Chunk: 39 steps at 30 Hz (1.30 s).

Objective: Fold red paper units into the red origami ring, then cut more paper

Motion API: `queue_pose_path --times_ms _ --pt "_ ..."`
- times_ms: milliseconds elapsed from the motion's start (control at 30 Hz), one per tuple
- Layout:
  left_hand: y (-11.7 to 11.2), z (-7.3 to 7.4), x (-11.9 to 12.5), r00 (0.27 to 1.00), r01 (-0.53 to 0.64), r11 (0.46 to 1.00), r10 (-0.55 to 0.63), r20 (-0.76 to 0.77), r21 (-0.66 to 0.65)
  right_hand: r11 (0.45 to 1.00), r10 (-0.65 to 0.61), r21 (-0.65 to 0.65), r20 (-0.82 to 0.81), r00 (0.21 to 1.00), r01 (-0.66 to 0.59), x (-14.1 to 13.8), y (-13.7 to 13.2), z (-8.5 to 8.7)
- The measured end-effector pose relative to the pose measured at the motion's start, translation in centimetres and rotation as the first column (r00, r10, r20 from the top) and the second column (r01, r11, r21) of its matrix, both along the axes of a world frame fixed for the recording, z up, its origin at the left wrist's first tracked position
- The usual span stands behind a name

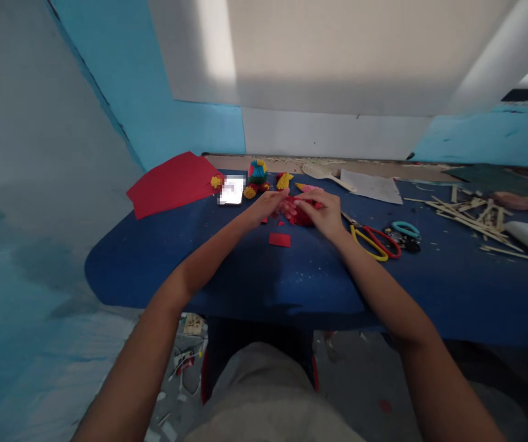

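My left hand (272,206) and my right hand (323,212) meet over the blue table, fingertips nearly together. Between them is a small red piece of paper (294,199), pinched by the fingers and partly hidden. Under and beside my right hand lies a heap of red paper bits (301,216). Just in front of the hands a red paper rectangle (279,240) lies flat. Behind them stand a multicoloured folded-paper ball (258,172) and yellow-and-red folded pieces (284,180). A pink-and-yellow piece (309,188) sits behind my right hand.
Scissors (374,242) with red and yellow handles lie right of my right hand, beside a turquoise ring-shaped handle (405,229). Farther right are thin wooden sticks (471,215). A large red sheet (174,184) and a phone (231,190) lie left; a pale spoon (326,174) lies behind.
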<state>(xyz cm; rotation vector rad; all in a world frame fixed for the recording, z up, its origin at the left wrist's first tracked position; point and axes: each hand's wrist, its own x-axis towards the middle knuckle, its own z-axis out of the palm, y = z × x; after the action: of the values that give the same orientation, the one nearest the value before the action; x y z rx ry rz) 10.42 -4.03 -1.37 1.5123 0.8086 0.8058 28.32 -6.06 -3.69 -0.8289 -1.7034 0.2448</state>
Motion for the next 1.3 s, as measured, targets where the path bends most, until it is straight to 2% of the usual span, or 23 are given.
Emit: queue_pose_path --times_ms 67,133,233,333,433,533,600,733,933,1067,1133,1233,1300 --pt "0.1 0.2 -0.3 0.999 0.041 0.992 -0.039 0.020 -0.122 0.998 0.015 0.068 0.033 0.999 -0.017 0.0 -0.2 0.1" --pt "0.1 0.4 -0.6 0.997 0.073 0.978 -0.064 0.052 -0.195 0.997 0.018 0.071 0.054 0.998 -0.022 0.1 -0.3 0.2" --pt "-0.1 0.7 -0.9 0.996 0.073 0.985 -0.066 0.053 -0.158 1.000 0.023 -0.007 0.055 0.998 -0.023 0.2 -0.1 0.3" --pt "-0.5 0.9 -1.0 0.999 -0.021 1.000 0.022 0.027 -0.020 0.984 0.036 -0.172 -0.046 0.998 -0.043 0.2 0.3 0.3" --pt "-0.8 0.9 -0.7 0.987 -0.159 0.985 0.157 0.029 0.068 0.938 0.059 -0.328 -0.166 0.984 -0.111 0.0 0.5 0.2" --pt "-0.8 0.7 -0.4 0.963 -0.268 0.962 0.265 0.057 0.054 0.902 0.074 -0.413 -0.139 0.988 -0.126 -0.2 0.5 0.0" --pt "-0.7 0.5 -0.3 0.956 -0.287 0.958 0.285 0.067 0.019 0.885 0.081 -0.448 -0.118 0.990 -0.126 -0.2 0.5 -0.1" --pt "-0.4 0.1 -0.3 0.974 -0.222 0.975 0.222 0.047 -0.003 0.876 0.107 -0.450 -0.171 0.979 -0.174 0.0 0.8 -0.5" --pt "-0.2 0.1 -0.3 0.977 -0.163 0.949 0.193 -0.088 0.270 0.901 0.071 -0.403 -0.235 0.969 -0.163 -0.3 1.0 -0.4" --pt "-0.7 0.2 -0.3 0.987 -0.062 0.927 0.112 -0.116 0.371 0.903 0.008 -0.415 -0.249 0.968 -0.115 -0.1 0.9 -0.2" --pt "-0.9 0.1 -0.3 0.985 -0.042 0.917 0.104 -0.136 0.397 0.853 0.035 -0.493 -0.273 0.961 -0.171 0.2 0.9 -0.1" --pt "-0.9 0.1 -0.5 0.981 -0.044 0.900 0.122 -0.153 0.433 0.714 0.119 -0.616 -0.360 0.925 -0.332 0.9 1.0 0.2" --pt "-0.8 0.0 -0.5 0.979 -0.041 0.894 0.126 -0.162 0.446 0.650 0.138 -0.644 -0.423 0.896 -0.404 1.3 0.9 0.4"
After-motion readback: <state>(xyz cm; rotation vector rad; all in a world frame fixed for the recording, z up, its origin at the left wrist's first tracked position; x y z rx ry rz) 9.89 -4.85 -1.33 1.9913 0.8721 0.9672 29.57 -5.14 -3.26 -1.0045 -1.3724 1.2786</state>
